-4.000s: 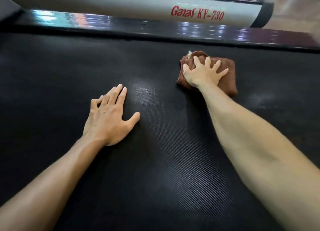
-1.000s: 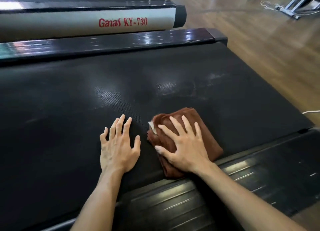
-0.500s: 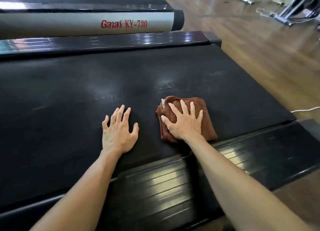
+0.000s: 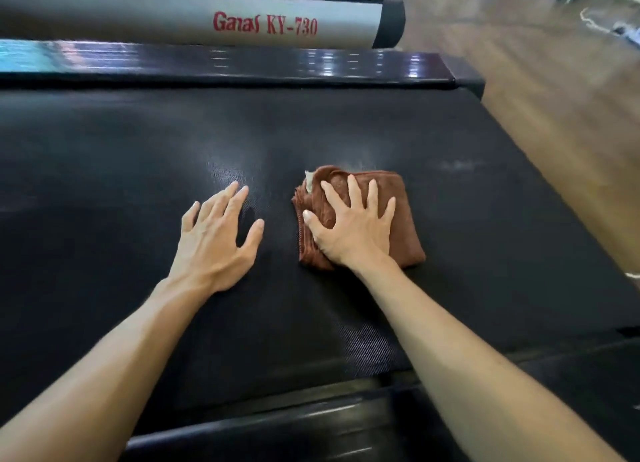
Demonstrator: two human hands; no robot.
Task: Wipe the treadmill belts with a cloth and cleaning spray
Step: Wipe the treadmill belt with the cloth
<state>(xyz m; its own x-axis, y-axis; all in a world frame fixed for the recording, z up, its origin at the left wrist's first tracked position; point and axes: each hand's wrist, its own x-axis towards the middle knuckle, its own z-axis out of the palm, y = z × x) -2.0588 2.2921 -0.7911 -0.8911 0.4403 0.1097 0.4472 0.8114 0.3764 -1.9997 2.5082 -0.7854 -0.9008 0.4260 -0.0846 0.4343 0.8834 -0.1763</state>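
Underneath, the wide black textured treadmill belt (image 4: 450,219) carries a folded brown terry cloth (image 4: 401,212) toward its right edge. Right hand (image 4: 353,233) presses flat on the cloth, fingers spread; left hand (image 4: 214,243) rests open-palmed on the belt just beside it.

cloth (image 4: 388,198): its middle is hidden under the right hand (image 4: 353,233)
treadmill belt (image 4: 104,170): cut off at the left edge
both forearms: cut off at the bottom edge
wooden floor (image 4: 554,90): blurred
items at the top right (image 4: 609,14): too smeared to identify
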